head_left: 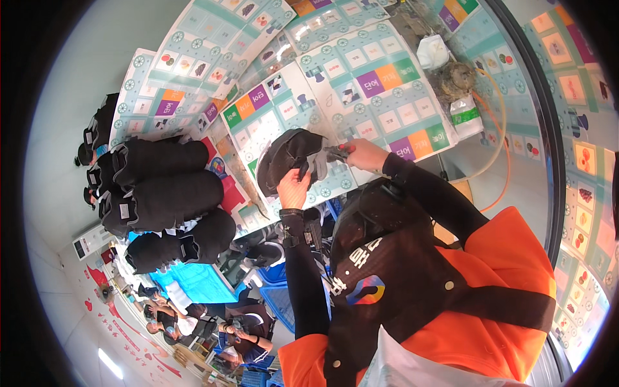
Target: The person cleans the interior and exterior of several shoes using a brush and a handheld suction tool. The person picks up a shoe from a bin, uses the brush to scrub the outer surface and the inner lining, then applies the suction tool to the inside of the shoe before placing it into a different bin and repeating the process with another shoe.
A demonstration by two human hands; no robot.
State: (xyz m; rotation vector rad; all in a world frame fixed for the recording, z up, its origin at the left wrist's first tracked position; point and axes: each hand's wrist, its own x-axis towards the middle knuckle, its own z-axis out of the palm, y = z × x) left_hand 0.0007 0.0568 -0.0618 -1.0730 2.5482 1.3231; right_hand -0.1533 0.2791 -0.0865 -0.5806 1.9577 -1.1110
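Note:
A black cap [289, 157] with a grey inner side stands over the near edge of the covered worktable in front of me. My left hand [294, 191] is closed on its lower edge, fingers pinching the dark cloth. To the right, my right hand [366, 157] is closed around a small dark hand tool [338, 153] with a red part. The tool's tip points left, close to the cap's grey edge. Its exact kind is too small to make out.
Long nested stacks of black caps [171, 193] lie at the left. The worktable [387, 106] has a patterned printed cover. A white and green packet [464, 115] and an orange hose [508, 161] are at the right. Blue crates [278, 300] and co-workers [242, 335] appear lower left.

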